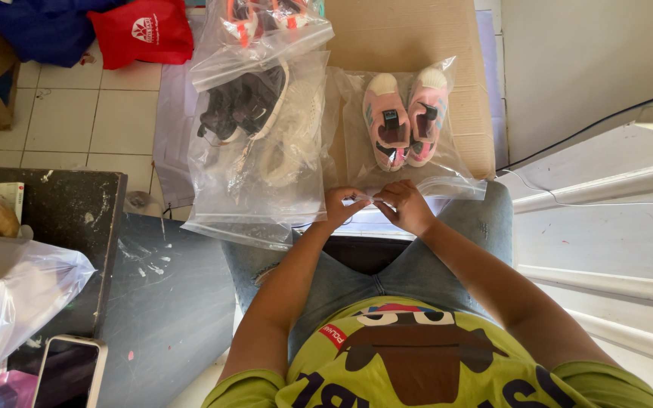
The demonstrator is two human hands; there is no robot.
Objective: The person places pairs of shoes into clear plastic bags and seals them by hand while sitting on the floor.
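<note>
Left hand [339, 204] and right hand [406, 205] pinched together on near edge of one clear bag [357, 151]; beyond fingertips, two pink shoes [404, 119] inside; left, two more bagged pairs [258, 113].

White tiled floor [77, 113], dark table [168, 302], daylight.

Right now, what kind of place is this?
Probably a home floor used for packing shoes: tiled floor, flattened cardboard, and pairs of shoes in clear zip bags. Both hands, left hand and right hand, pinch the bag of pink shoes.
</note>
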